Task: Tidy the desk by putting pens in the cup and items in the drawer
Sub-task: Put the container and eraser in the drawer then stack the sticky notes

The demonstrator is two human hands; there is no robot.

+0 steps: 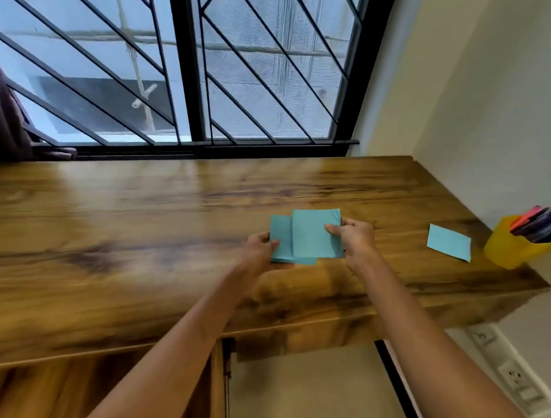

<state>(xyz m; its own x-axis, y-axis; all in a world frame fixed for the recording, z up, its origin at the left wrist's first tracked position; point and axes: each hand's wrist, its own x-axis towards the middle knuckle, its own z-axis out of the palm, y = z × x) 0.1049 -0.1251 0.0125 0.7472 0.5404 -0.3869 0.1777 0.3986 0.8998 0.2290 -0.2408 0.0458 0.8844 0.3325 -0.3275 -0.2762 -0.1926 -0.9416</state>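
Observation:
Both hands hold a loose stack of teal paper notes [308, 236] just above the wooden desk [135, 217]. My left hand [259, 245] pinches the stack's lower left corner. My right hand [354, 236] grips its right edge, thumb on the top sheet. The sheets overlap unevenly. One more teal note [449, 242] lies flat on the desk further right. A yellow cup [508, 247] stands at the desk's right end, tilted in view, with several pens [543, 225] in it.
A barred window [186, 63] runs along the back of the desk. A dark cloth [1, 114] hangs at the left. The wall [506, 111] closes the right side, with a power socket [515, 376] low down. Wooden cabinet fronts [55, 389] sit under the desk.

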